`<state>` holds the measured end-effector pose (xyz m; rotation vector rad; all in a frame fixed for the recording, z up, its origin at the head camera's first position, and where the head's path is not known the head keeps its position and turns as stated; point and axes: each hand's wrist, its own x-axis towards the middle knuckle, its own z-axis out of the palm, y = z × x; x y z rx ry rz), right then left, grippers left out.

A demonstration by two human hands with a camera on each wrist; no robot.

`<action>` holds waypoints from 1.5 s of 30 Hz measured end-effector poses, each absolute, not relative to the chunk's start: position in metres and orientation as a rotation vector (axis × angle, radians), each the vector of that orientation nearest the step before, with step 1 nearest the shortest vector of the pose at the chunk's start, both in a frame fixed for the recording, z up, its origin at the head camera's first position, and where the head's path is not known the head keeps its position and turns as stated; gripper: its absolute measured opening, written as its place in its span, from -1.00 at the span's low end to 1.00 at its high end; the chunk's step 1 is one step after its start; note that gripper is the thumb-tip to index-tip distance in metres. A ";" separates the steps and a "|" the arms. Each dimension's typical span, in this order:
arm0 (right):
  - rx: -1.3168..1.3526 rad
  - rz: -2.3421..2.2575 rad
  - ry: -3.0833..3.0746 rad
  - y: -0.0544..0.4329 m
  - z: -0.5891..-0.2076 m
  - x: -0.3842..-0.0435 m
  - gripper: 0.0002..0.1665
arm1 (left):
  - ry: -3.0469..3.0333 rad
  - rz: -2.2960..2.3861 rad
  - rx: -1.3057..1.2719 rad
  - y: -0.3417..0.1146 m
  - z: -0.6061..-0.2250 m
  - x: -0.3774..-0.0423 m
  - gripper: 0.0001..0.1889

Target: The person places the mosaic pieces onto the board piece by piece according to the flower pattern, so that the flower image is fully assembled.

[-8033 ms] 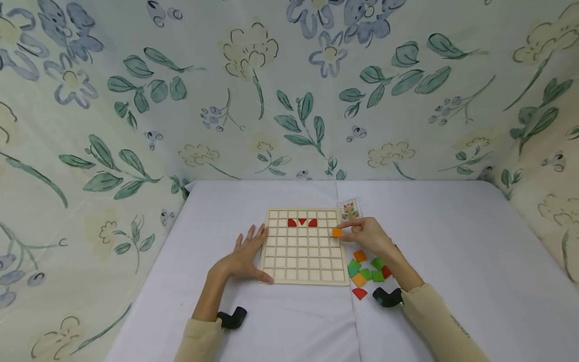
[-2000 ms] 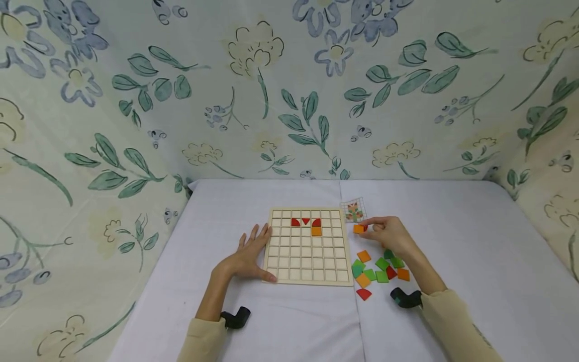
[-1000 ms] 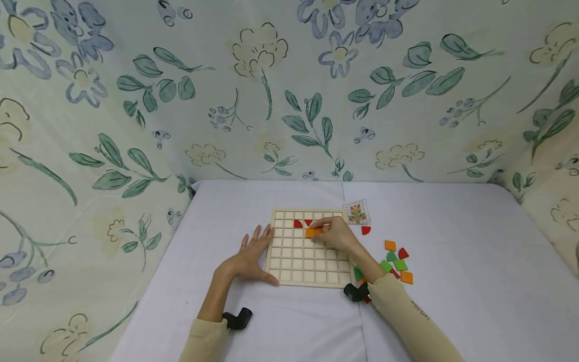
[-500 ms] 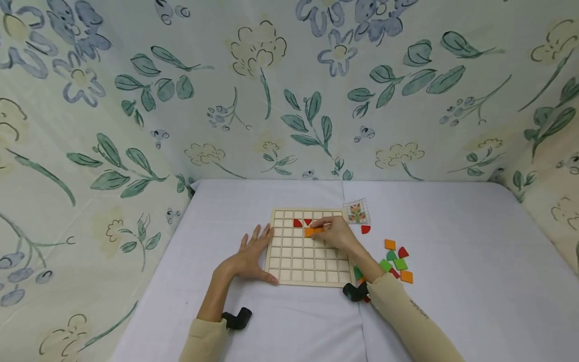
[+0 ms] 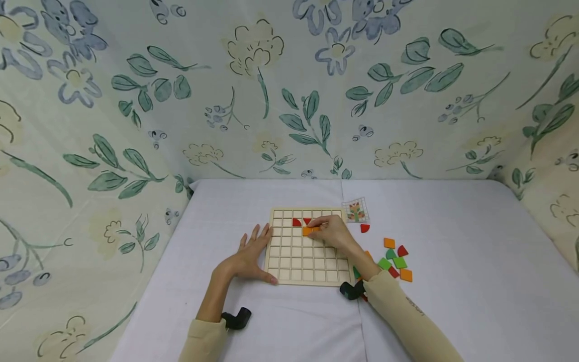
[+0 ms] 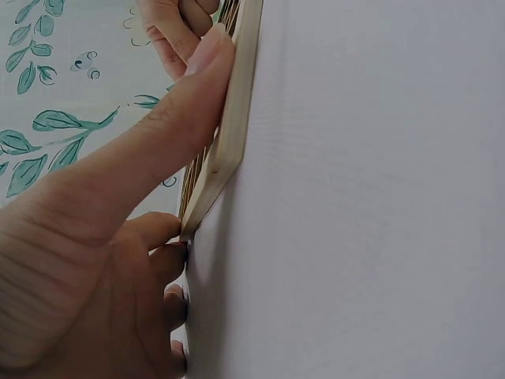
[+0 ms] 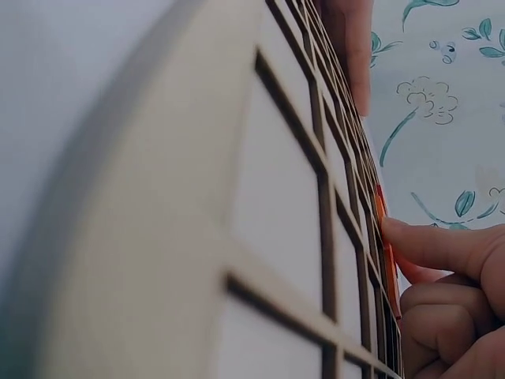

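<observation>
A wooden grid board [image 5: 312, 276] lies on the white cloth. My left hand [image 5: 249, 255] is spread along its left side, thumb on the near corner; in the left wrist view, that thumb [image 6: 170, 118] rests on the rim. My right hand [image 5: 336, 234] reaches over the board and pinches an orange square tile [image 5: 307, 232] between thumb and index finger. Another orange square lies right beside it, partly covered by the fingers. Above sit a red quarter-round tile [image 5: 296, 222] and a red triangle tile [image 5: 307, 221]. In the right wrist view, the thumb touches orange at the board's surface.
A small pattern card [image 5: 356, 210] lies at the board's far right corner, with a red quarter-round tile [image 5: 365, 228] below it. Loose green, orange and red tiles [image 5: 400, 262] lie right of the board, some hidden by the right forearm. A floral curtain [image 5: 289, 100] stands behind.
Since two seconds ago, my right hand has carried an orange square from beside the card onto the board, next to the other orange one. Over the last second it has hardly moved. My left hand stays put.
</observation>
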<state>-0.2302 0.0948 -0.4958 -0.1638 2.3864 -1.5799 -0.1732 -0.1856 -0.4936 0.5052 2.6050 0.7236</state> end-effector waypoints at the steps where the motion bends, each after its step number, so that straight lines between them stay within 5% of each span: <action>1: -0.163 -1.578 2.386 0.095 -0.495 -0.230 -0.75 | 2.606 0.724 0.504 -0.186 -0.494 -0.173 0.51; 13: -0.096 -1.528 2.374 0.112 -0.484 -0.228 -0.66 | 2.606 0.739 0.510 -0.186 -0.494 -0.173 0.51; 31: 0.215 -1.318 2.584 0.246 -0.469 -0.193 -0.47 | 2.602 0.758 0.518 -0.186 -0.493 -0.171 0.48; 45: 0.255 -1.262 2.586 0.282 -0.488 -0.180 -0.44 | 2.595 0.758 0.528 -0.187 -0.496 -0.173 0.49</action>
